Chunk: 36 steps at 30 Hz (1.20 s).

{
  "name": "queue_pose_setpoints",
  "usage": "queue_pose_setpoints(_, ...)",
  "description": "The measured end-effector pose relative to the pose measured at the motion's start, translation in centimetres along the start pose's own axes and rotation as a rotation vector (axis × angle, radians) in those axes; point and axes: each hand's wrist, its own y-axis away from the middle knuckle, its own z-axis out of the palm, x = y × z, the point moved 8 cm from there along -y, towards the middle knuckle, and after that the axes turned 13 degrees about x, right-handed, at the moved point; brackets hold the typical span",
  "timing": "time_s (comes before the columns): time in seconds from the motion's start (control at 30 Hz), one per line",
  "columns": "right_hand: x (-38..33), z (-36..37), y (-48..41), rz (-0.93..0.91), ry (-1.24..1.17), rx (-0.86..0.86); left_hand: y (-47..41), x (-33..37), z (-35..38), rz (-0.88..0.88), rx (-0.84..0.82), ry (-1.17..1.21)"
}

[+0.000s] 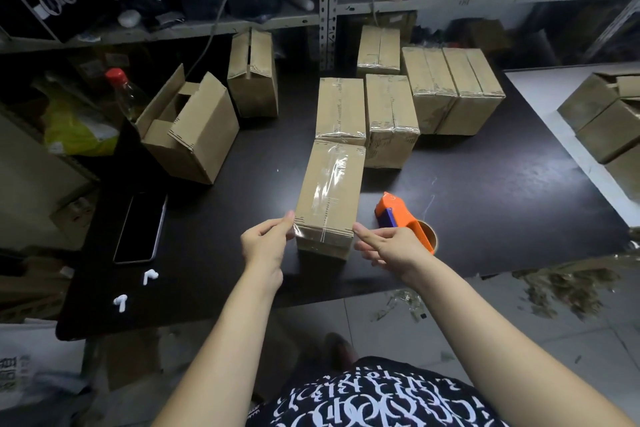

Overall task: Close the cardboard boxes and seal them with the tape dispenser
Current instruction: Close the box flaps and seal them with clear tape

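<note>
Two hands hold the near end of a taped box on the dark table.
Left of it stands an open box; the left hand pinches the near left corner, the right hand, fingers curled, thumbs the near right corner; the tape dispenser lies just beside it.

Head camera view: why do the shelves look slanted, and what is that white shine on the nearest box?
Head view: the wide-angle lens bends straight lines, so the shelf boards slope towards the middle. Head view: light glares off the clear tape on the front box. Head view: the shelf contents are dim, and the floor debris at right looks smeared.
</note>
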Motion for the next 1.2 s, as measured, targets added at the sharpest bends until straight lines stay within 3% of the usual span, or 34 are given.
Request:
queue_pose_setpoints(0.13, 2.1, 2.4, -0.5, 0.125, -0.316, -0.129, -0.4, -1.2, 0.1, -0.097, -0.077, 0.058)
queue_pose_setpoints(0.2, 2.8, 3.1, -0.9, 0.128, -0.417, -0.179, -0.7, -1.3, 0.3, -0.054, -0.138, 0.038)
queue_pose_setpoints(0.4, 2.7, 2.9, -0.5, -0.009, -0.339, -0.145, -0.2, -1.7, 1.1, 0.102, -0.164, -0.056)
queue_pose_setpoints(0.47, 2.0, 2.0, -0.3, -0.090, -0.334, -0.076, -0.3, -1.3, 0.6, 0.183, -0.124, -0.078)
queue_pose_setpoints(0.57, 0.1, -0.2, 0.4, -0.348, -0.135, 0.098, -0.2, 0.8, -0.6, 0.435, -0.082, -0.118)
queue_pose_setpoints(0.7, -2.4, -1.4, 2.2, -0.759, 0.066, 0.161, 0.6, 3.7, -0.6, 0.817, -0.167, -0.225)
queue_pose_setpoints(0.77, -3.5, -1.3, 3.1, -0.944, 0.132, 0.155, 1.2, 4.3, -0.2, 0.903, -0.229, -0.244)
queue_pose_setpoints(1.03, -3.9, -1.0, 3.3, -1.067, 0.186, 0.146, 1.6, 5.2, 0.8, 1.084, -0.415, -0.372)
queue_pose_setpoints(1.2, -3.9, -1.4, 3.2, -1.132, 0.194, 0.206, 2.7, 5.0, 1.4, 1.216, -0.434, -0.396)
